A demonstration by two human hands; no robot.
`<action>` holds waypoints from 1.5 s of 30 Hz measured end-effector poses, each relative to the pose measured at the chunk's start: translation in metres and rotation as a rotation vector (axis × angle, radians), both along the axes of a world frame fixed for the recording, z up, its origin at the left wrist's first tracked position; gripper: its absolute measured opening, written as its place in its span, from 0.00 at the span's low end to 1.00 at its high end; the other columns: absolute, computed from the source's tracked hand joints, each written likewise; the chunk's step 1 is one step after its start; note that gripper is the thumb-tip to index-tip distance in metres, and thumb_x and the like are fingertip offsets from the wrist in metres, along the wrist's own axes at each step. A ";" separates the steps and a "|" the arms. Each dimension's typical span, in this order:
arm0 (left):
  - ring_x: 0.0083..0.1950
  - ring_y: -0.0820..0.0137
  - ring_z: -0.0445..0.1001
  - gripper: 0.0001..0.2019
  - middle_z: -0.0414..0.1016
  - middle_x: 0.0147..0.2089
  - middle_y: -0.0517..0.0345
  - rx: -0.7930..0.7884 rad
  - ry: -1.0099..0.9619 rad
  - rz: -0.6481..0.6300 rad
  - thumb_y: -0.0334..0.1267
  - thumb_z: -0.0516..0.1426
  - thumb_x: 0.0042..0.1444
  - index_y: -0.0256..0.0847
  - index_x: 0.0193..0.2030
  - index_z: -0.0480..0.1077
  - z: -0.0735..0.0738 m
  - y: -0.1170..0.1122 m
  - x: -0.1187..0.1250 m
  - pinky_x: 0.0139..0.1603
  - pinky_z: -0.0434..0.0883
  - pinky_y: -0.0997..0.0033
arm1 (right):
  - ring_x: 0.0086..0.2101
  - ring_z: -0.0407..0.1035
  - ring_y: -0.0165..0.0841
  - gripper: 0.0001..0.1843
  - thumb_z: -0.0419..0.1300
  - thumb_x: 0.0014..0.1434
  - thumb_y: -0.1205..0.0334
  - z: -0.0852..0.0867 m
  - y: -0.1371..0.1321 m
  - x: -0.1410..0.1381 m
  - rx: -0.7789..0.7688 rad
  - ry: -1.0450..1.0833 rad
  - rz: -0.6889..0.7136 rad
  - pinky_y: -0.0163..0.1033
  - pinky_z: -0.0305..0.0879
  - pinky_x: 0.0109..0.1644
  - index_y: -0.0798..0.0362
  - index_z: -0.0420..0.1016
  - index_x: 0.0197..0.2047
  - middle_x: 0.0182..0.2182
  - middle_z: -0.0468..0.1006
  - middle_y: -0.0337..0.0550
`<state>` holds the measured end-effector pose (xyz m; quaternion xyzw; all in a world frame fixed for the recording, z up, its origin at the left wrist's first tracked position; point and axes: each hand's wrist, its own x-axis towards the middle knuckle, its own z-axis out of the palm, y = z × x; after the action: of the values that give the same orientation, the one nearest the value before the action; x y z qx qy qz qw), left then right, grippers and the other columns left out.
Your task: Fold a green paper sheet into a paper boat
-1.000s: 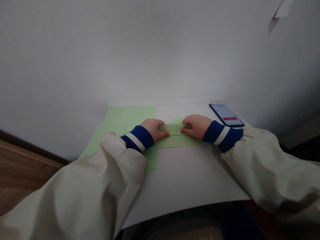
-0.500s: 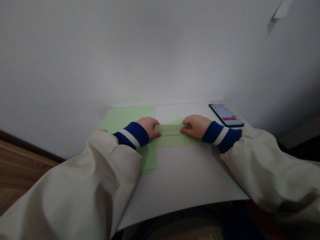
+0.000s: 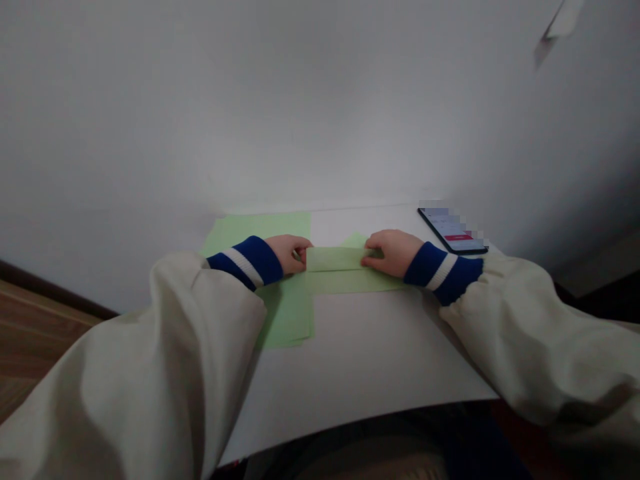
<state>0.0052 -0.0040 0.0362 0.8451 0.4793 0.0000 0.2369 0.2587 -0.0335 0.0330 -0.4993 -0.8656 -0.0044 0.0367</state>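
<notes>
A folded strip of pale green paper (image 3: 336,259) lies flat across the middle of the white surface. My left hand (image 3: 289,254) pinches its left end, and my right hand (image 3: 393,254) holds its right end. A wider band of the same green paper (image 3: 350,283) shows beneath the strip. Green sheets (image 3: 260,227) spread out to the left, partly hidden by my left hand and sleeve. Both my cuffs are blue with a white stripe, and cream sleeves cover my forearms.
A smartphone (image 3: 453,231) lies at the far right of the white surface (image 3: 360,353), its screen lit and partly blurred. A pale wall (image 3: 320,113) rises behind the surface. Wooden flooring (image 3: 35,333) shows at the lower left.
My left hand and sleeve have moved left, and the strip's left end has moved left with them. My right hand has stayed nearly still.
</notes>
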 end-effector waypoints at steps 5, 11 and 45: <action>0.25 0.72 0.66 0.13 0.71 0.27 0.58 0.042 -0.173 0.184 0.39 0.47 0.51 0.37 0.36 0.68 0.007 -0.014 0.018 0.26 0.63 0.73 | 0.37 0.69 0.36 0.18 0.53 0.56 0.50 0.002 -0.001 -0.002 0.014 -0.018 0.004 0.38 0.60 0.41 0.54 0.75 0.37 0.36 0.77 0.48; 0.36 0.66 0.70 0.20 0.74 0.35 0.55 0.295 -0.145 0.091 0.52 0.56 0.44 0.39 0.39 0.71 0.003 -0.026 0.036 0.38 0.64 0.69 | 0.37 0.69 0.36 0.17 0.52 0.57 0.51 0.009 -0.007 -0.009 0.056 -0.007 0.040 0.38 0.60 0.40 0.55 0.75 0.35 0.35 0.77 0.48; 0.34 0.64 0.70 0.24 0.74 0.32 0.53 0.227 0.094 0.082 0.56 0.54 0.45 0.38 0.38 0.74 0.003 -0.025 0.033 0.35 0.63 0.68 | 0.29 0.69 0.35 0.24 0.60 0.45 0.43 0.022 0.007 0.015 -0.195 -0.119 -0.197 0.37 0.58 0.31 0.53 0.78 0.37 0.27 0.77 0.45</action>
<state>0.0383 -0.0290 0.0390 0.8452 0.5210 0.0241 0.1169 0.2734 -0.0261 0.0546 -0.5820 -0.8093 0.0466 -0.0638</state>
